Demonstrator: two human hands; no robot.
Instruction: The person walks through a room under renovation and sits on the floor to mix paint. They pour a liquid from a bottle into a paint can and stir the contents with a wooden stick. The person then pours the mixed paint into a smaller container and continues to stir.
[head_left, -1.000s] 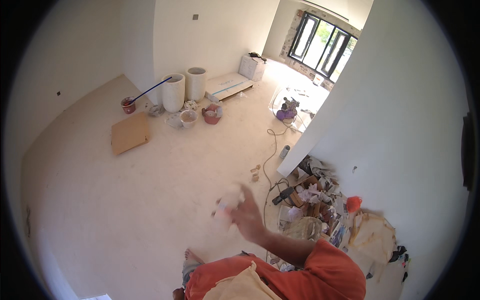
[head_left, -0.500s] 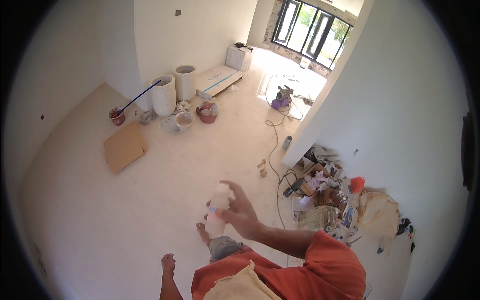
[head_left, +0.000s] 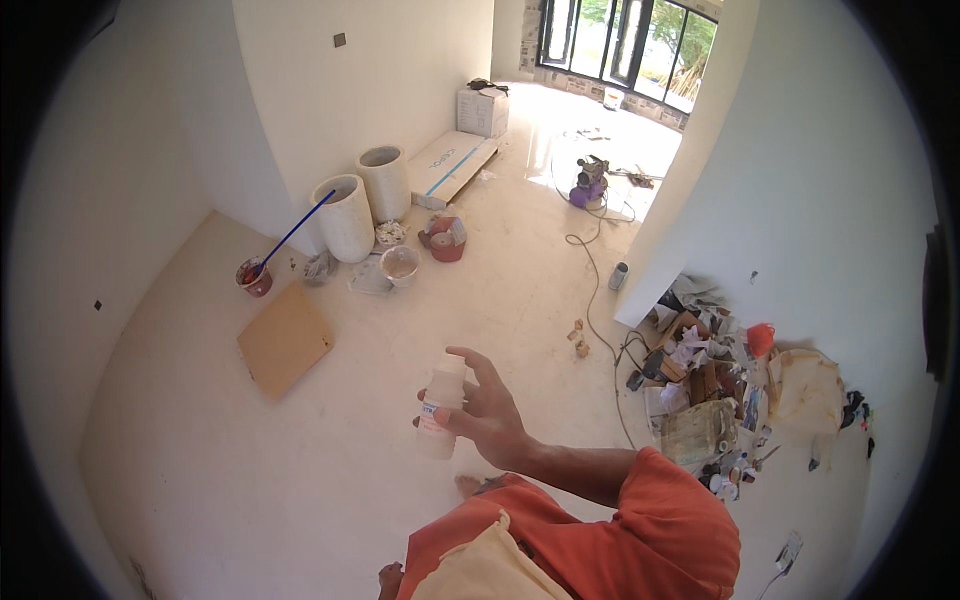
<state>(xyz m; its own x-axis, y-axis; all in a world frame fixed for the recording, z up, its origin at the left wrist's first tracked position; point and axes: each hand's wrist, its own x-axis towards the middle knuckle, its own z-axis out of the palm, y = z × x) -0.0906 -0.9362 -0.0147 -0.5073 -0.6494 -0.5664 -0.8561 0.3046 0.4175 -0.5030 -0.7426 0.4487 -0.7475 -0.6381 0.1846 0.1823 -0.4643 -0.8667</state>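
Note:
My right hand (head_left: 487, 415) is closed around a translucent white plastic bottle (head_left: 436, 418), held out in front of my body above the floor. The bottle stands nearly upright, tilted a little, with a label in blue and red print. My thumb presses on its near side, and the index finger reaches up past its white top. Low in the view, beside the orange shirt, my left hand (head_left: 390, 576) hangs partly hidden; its fingers are too small and dark to make out.
Ahead on the left are a cardboard sheet (head_left: 285, 342), two tall pale planters (head_left: 344, 220), a red bucket (head_left: 447, 240) and a small pail with a blue-handled tool (head_left: 254, 277). A cable (head_left: 598, 310) runs from a purple machine (head_left: 589, 185). Rubbish (head_left: 700, 370) lies along the right wall.
The view has shifted, so the floor objects now appear farther right. My left hand has dropped back beside my shirt. The bottle remains in my right hand, its index finger now raised at the top.

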